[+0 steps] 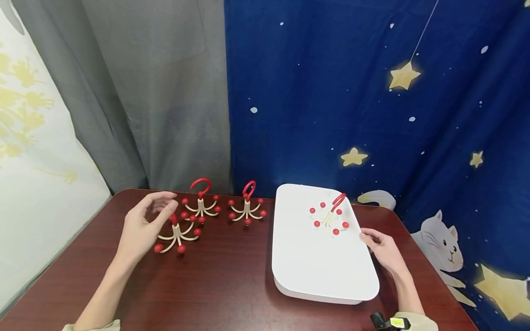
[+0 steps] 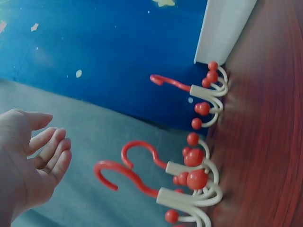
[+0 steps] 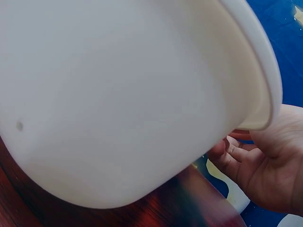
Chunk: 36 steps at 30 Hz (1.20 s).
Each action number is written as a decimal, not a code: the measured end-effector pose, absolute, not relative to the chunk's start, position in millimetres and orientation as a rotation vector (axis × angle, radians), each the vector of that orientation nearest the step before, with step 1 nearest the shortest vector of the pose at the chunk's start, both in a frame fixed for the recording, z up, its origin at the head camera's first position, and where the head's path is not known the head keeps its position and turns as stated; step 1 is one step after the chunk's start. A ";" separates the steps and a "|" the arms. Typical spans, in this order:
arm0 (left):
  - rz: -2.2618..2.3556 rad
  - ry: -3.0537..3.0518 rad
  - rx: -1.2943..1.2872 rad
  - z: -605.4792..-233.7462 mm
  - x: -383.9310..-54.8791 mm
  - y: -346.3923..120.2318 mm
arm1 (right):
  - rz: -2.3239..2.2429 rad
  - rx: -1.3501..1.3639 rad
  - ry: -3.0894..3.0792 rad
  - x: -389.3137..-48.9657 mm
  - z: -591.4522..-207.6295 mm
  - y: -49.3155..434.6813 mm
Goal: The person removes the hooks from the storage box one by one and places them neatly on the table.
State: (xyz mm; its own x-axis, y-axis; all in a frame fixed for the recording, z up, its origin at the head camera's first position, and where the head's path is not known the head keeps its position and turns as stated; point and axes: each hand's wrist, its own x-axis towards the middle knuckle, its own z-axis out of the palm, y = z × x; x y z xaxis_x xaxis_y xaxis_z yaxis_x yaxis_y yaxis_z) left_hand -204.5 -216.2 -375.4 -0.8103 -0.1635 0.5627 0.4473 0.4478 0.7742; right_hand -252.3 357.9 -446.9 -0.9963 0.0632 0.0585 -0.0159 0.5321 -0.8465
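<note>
Tray (image 1: 319,262) rim pinched by right hand (image 1: 384,250), probably for steadying. Left hand (image 1: 141,227) relaxed, nothing gripped. Near hanger (image 1: 177,233) just beside it; middle hanger (image 1: 200,205), far hanger (image 1: 247,206) beyond, all propped hook-up by splayed arms. Fourth hanger (image 1: 330,217) set within tray rim, beside right hand.

Smooth plastic container (image 1: 319,271), glossy plastic hooks (image 1: 247,208), wood-grained table (image 1: 215,280), cloth curtains (image 1: 302,128)
</note>
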 end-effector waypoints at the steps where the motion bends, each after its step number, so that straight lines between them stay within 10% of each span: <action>1: -1.391 -2.122 -0.245 -374.2 -204.1 -213.2 | 1.482 -0.040 -2.677 -252.3 -446.8 357.8; 36: -1.571 -2.042 -0.612 -382.8 -231.5 -115.4 | 1.493 -0.035 -2.671 -251.6 -444.5 356.6</action>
State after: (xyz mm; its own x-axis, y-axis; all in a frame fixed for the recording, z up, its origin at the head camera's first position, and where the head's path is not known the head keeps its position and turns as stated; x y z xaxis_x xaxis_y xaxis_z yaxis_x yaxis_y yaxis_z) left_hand -231.5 -115.4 -382.8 -0.7802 0.0538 0.6232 0.6162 0.2374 0.7510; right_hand -251.6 356.6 -444.5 -0.9965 0.0592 0.0595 -0.0196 0.5244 -0.8512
